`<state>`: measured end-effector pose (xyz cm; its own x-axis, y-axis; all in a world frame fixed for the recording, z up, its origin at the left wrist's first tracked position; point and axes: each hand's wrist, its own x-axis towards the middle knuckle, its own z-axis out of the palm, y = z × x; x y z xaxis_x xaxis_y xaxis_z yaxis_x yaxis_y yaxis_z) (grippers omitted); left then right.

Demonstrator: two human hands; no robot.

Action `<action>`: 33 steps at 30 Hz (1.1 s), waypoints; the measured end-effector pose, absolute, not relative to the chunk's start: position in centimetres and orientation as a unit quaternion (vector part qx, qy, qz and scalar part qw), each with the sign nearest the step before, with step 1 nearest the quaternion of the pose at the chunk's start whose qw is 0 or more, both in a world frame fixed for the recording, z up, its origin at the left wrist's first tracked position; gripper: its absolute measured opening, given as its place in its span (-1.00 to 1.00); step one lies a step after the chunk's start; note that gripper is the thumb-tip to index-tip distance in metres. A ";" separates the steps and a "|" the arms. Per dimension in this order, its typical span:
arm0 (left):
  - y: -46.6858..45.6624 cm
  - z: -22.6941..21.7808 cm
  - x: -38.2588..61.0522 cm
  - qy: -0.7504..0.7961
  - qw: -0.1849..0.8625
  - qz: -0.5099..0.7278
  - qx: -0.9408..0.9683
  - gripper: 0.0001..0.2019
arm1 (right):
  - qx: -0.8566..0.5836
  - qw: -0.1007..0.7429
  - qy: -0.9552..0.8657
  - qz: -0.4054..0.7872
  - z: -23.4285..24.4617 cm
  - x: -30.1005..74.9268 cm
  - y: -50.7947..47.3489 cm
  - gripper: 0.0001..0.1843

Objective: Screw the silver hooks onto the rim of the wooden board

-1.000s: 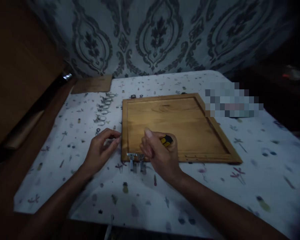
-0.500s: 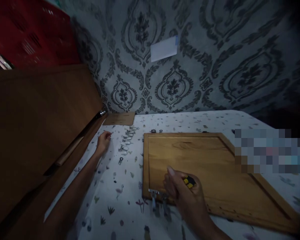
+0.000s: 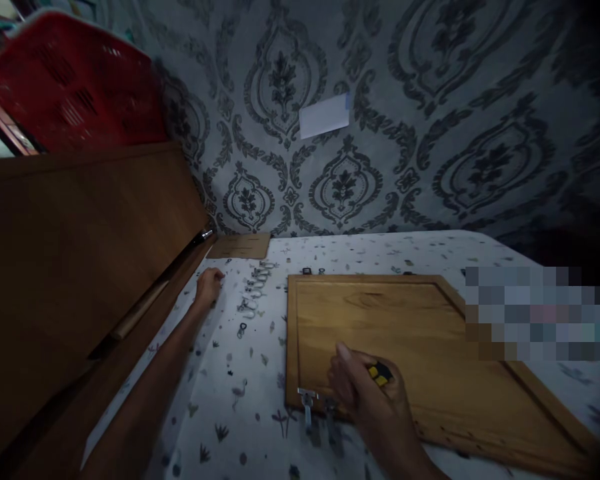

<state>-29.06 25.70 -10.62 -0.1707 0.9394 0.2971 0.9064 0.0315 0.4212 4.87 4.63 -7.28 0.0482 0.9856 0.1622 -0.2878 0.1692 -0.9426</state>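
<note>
My right hand (image 3: 367,393) is closed around a yellow-and-black screwdriver handle (image 3: 380,375), whose shaft is hidden. It rests over the near left part of a framed wooden panel (image 3: 380,320). Just left of these fingers, two shiny metal clips (image 3: 307,403) sit on the panel's near edge and hang over it. My left hand (image 3: 209,288) reaches far to the left over the tablecloth, fingertips pinched together; what they hold, if anything, is too small to make out. Right of it lies a row of small metal clasps with rings (image 3: 254,290), and a single dark clasp (image 3: 242,330) lies nearer.
A large brown wooden board (image 3: 80,253) leans along the left, with a red plastic basket (image 3: 95,87) above it. Brown cardboard (image 3: 240,247) lies by the patterned wall (image 3: 340,187). Small dark hardware (image 3: 307,271) lies behind the panel. A blurred patch covers the right side.
The view has tilted up slightly, so everything sits a little lower. My left fingertips have drawn in slightly; my right hand keeps its hold by the metal clips.
</note>
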 end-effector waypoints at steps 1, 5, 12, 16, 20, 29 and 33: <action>25.6 -10.5 -29.2 0.719 0.031 0.263 0.642 -0.68 | -0.387 0.611 -0.453 0.522 -7.2 4.9 4.6 -0.31; 25.7 -10.1 -29.1 0.728 0.030 0.252 0.637 -0.69 | -0.395 0.602 -0.449 0.529 -7.4 5.0 4.6 -0.29; 25.9 -9.2 -27.6 0.742 0.021 0.233 0.628 -0.69 | -0.384 0.607 -0.463 0.520 -7.4 5.0 4.6 -0.30; 25.2 -8.7 -27.2 0.752 0.029 0.230 0.617 -0.70 | -0.348 0.616 -0.476 0.522 -6.7 4.9 4.4 -0.31; 24.9 -8.4 -27.5 0.757 0.042 0.237 0.607 -0.72 | -0.364 0.608 -0.463 0.533 -6.8 4.9 4.4 -0.31; 20.9 -6.9 -25.8 0.724 0.096 0.349 0.588 -0.88 | -0.324 0.619 -0.461 0.547 -6.6 4.9 4.3 -0.32; 16.3 -7.0 -22.0 0.659 0.215 0.368 0.620 -0.85 | -0.313 0.625 -0.457 0.550 -6.6 4.9 4.3 -0.34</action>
<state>-21.99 16.26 -7.01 -0.1383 0.9752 0.1729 0.6593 -0.0396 0.7508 4.87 4.28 -6.58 -0.0216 0.9736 0.2273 -0.4012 0.1998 -0.8939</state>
